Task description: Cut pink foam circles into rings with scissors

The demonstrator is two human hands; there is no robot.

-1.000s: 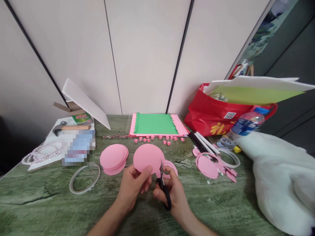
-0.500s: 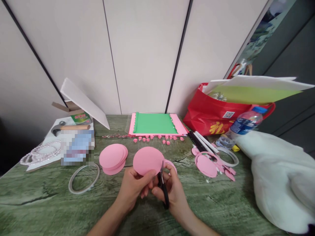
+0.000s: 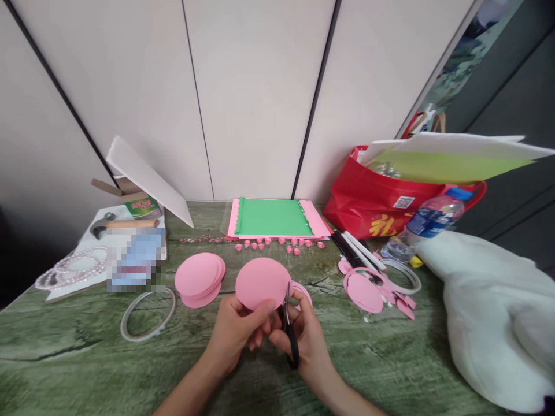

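Between thumb and fingers, my left hand [image 3: 240, 326] pinches a pink paper circle [image 3: 262, 282] by its lower edge. Black-handled scissors [image 3: 291, 341] are gripped in my right hand [image 3: 309, 335], their blades upright at the circle's right edge. Part of another pink paper piece [image 3: 302, 293] shows behind the right hand's fingers. Left of my hands lies a stack of pink paper circles [image 3: 198, 276]. Beyond them is a row of small pink rolled paper pieces [image 3: 281, 242], in front of green paper [image 3: 272, 217] on pink sheets.
Left are a tape roll [image 3: 125, 323], bead strings [image 3: 47, 280], a hammer [image 3: 139, 224] and a leaning white board [image 3: 150, 182]. Right are pens [image 3: 362, 249], pink paper scraps [image 3: 364, 294], a bottle [image 3: 436, 215], a red bag [image 3: 359, 199] and a white plush object [image 3: 477, 318].
The pink circle and the scissors have shifted very slightly to the right. Both hands keep their grip, and the things on the table stay put.
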